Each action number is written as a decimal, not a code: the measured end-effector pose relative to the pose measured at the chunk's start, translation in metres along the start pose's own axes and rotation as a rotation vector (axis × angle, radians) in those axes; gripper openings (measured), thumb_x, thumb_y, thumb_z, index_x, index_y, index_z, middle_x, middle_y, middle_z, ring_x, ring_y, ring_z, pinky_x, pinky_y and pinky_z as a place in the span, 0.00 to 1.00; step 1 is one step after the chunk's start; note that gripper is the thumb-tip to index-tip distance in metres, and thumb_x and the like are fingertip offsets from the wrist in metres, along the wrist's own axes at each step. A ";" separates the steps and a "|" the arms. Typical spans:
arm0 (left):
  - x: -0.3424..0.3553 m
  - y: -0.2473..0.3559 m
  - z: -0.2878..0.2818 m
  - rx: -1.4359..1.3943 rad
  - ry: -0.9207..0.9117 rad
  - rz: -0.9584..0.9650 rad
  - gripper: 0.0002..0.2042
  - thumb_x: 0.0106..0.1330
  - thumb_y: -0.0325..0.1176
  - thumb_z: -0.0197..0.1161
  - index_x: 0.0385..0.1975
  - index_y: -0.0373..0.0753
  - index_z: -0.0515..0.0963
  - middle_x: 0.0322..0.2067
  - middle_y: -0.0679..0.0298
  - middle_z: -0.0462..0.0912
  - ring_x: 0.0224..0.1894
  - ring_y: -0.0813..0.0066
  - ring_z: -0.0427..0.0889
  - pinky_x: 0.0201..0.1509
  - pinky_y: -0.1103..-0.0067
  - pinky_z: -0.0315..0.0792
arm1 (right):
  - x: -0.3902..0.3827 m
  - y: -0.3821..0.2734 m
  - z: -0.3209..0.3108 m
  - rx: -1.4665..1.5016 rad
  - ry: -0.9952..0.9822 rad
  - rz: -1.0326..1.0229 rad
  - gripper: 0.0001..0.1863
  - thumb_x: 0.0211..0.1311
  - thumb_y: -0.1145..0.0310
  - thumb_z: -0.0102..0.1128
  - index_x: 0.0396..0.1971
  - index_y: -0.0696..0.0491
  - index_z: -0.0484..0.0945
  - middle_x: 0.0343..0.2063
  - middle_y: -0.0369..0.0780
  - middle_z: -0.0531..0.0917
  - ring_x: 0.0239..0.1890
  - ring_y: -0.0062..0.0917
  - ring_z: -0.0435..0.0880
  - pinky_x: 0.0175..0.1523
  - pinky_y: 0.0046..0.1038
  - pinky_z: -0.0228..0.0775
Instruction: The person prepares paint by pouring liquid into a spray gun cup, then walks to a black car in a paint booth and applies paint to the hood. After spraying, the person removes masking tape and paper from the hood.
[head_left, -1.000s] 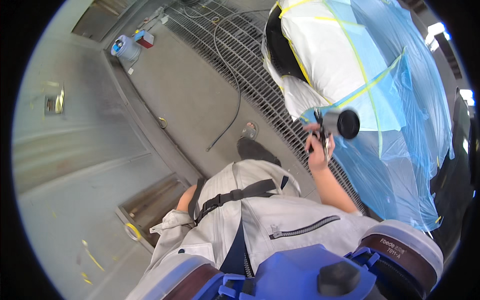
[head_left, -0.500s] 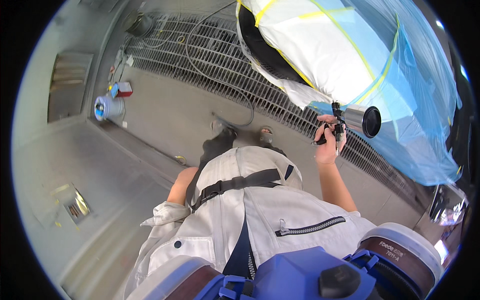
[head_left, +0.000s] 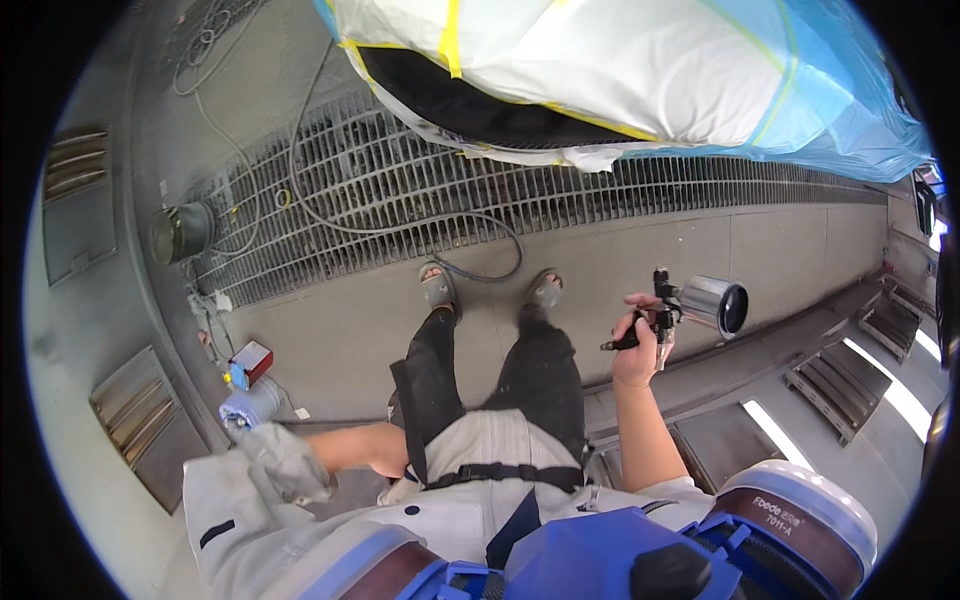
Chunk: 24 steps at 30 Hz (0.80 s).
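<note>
1. Grey flooring surrounds a long metal floor grating [head_left: 600, 188]; on its far side we see a bulky form wrapped in white and blue sheeting [head_left: 620, 65], while a thin hose [head_left: 518, 250] loops across it onto the near floor.
2. On our side of the grating, off its right half, our right hand [head_left: 638, 350] grips a spray gun [head_left: 664, 318], fingers curled around it above the floor.
3. Also on the grating's near side, our left forearm [head_left: 365, 447] bends toward the waist; the left hand is hidden, and we cannot tell whether it is open or closed.
4. We judge the gun rigid and fairly weighty, its polished cup [head_left: 708, 303] likely tugging sideways and slippery to touch.
5. We would hold it by the body, as now; its small fittings probably dislike knocks.
</note>
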<state>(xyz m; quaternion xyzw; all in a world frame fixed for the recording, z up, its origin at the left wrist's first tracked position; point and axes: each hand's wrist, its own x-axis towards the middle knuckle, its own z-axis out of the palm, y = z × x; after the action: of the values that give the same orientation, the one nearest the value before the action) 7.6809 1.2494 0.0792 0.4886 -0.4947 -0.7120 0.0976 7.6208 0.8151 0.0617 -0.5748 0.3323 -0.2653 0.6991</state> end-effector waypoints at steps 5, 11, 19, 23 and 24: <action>0.148 -0.198 -0.034 -0.895 -0.198 0.002 0.19 0.76 0.42 0.53 0.31 0.35 0.84 0.24 0.58 0.88 0.27 0.71 0.86 0.35 0.73 0.82 | 0.011 0.128 0.002 -0.003 -0.004 0.076 0.17 0.73 0.63 0.51 0.50 0.62 0.73 0.45 0.52 0.85 0.18 0.20 0.74 0.25 0.23 0.68; 0.424 -0.429 -0.040 -1.316 0.021 -0.569 0.17 0.73 0.43 0.55 0.46 0.39 0.85 0.34 0.54 0.89 0.30 0.58 0.89 0.29 0.63 0.82 | 0.049 0.285 -0.026 -0.025 0.168 0.062 0.24 0.79 0.55 0.48 0.62 0.58 0.65 0.43 0.53 0.87 0.15 0.19 0.72 0.20 0.21 0.63; 0.566 -0.535 -0.104 -1.509 0.949 -1.004 0.26 0.69 0.46 0.66 0.55 0.28 0.77 0.49 0.43 0.84 0.41 0.52 0.86 0.43 0.58 0.81 | 0.118 0.402 -0.075 0.036 -0.055 -0.129 0.29 0.77 0.48 0.50 0.67 0.51 0.61 0.43 0.54 0.83 0.13 0.20 0.68 0.20 0.22 0.62; 0.581 -0.550 -0.106 -1.717 1.271 -1.253 0.26 0.68 0.44 0.68 0.57 0.28 0.77 0.55 0.42 0.83 0.48 0.50 0.86 0.51 0.59 0.81 | 0.131 0.443 -0.090 0.111 0.000 -0.105 0.33 0.76 0.45 0.51 0.70 0.50 0.60 0.43 0.52 0.84 0.14 0.21 0.70 0.20 0.24 0.64; 0.583 -0.549 -0.105 -1.479 1.313 -1.272 0.27 0.66 0.42 0.69 0.59 0.29 0.76 0.58 0.43 0.81 0.53 0.50 0.84 0.58 0.61 0.78 | 0.137 0.449 -0.092 0.128 -0.027 -0.121 0.32 0.76 0.47 0.50 0.69 0.53 0.61 0.43 0.52 0.85 0.14 0.21 0.71 0.20 0.24 0.64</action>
<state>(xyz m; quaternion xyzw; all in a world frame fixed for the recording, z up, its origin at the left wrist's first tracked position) 7.6598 1.0924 -0.7123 0.7452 0.5173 -0.3582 0.2209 7.6328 0.7431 -0.4111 -0.5513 0.2700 -0.3203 0.7216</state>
